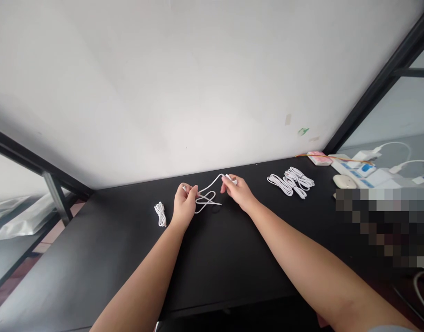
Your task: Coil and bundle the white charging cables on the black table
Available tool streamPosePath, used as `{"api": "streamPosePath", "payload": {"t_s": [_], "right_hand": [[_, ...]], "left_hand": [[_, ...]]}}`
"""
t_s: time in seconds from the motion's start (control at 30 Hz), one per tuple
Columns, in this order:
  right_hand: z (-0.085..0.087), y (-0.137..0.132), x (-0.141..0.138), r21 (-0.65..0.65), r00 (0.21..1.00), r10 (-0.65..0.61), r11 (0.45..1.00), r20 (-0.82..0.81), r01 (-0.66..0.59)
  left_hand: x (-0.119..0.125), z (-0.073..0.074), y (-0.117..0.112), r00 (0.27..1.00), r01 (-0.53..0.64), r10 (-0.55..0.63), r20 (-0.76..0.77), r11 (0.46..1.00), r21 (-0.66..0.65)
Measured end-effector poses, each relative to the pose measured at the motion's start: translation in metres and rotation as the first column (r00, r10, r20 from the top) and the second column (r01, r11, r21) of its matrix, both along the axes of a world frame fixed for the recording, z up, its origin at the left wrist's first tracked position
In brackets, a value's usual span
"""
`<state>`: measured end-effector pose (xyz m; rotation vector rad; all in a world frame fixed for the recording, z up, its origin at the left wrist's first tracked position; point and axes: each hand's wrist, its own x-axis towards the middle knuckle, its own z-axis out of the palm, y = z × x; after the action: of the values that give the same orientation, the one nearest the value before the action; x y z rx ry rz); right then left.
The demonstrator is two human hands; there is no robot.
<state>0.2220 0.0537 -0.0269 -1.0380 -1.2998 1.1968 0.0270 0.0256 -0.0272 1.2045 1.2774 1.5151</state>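
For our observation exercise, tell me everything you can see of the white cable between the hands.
The white cable is thin, smooth and plastic-looking. One curved strand spans from the left hand to the right hand, both gripping it. Loose loops cross between them over the black table; contact there is unclear.

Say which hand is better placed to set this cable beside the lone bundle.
Probably the left hand: it sits nearer the lone bundle and grips the cable. The right hand, also holding the cable, is farther away.
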Motion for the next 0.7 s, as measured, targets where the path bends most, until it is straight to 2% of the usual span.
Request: {"api": "streamPosePath", "payload": {"t_s": [0.1, 0.2, 0.3, 0.4, 0.5, 0.57, 0.7], "right_hand": [[-0.002, 0.008, 0.001, -0.147, 0.927, -0.202, 0.976, -0.317, 0.163], [0.0, 0.014, 0.005, -0.226, 0.838, -0.325, 0.942, -0.439, 0.247], [0.001, 0.017, 0.011, -0.25, 0.78, -0.427, 0.904, -0.458, 0.348], [0.0, 0.021, 0.017, -0.252, 0.737, -0.496, 0.868, -0.46, 0.427], [-0.001, 0.023, 0.02, -0.258, 0.716, -0.524, 0.851, -0.461, 0.457], [-0.002, 0.024, 0.021, -0.259, 0.715, -0.532, 0.846, -0.454, 0.465], [-0.003, 0.024, 0.021, -0.25, 0.721, -0.527, 0.849, -0.449, 0.465]], "left_hand": [[0.0, 0.002, -0.004, 0.966, -0.079, 0.086, -0.242, 0.996, 0.038], [0.001, 0.005, -0.009, 0.937, -0.064, 0.058, -0.345, 0.998, -0.008], [-0.003, 0.01, -0.011, 0.86, 0.024, -0.036, -0.509, 0.999, -0.029], [-0.007, 0.017, -0.014, 0.661, 0.169, -0.217, -0.718, 0.976, -0.14], [-0.008, 0.024, -0.016, 0.472, 0.248, -0.343, -0.813, 0.936, -0.251], [-0.007, 0.025, -0.017, 0.421, 0.238, -0.34, -0.841, 0.936, -0.259], [-0.007, 0.023, -0.014, 0.37, 0.179, -0.242, -0.897, 0.966, -0.187]]}}
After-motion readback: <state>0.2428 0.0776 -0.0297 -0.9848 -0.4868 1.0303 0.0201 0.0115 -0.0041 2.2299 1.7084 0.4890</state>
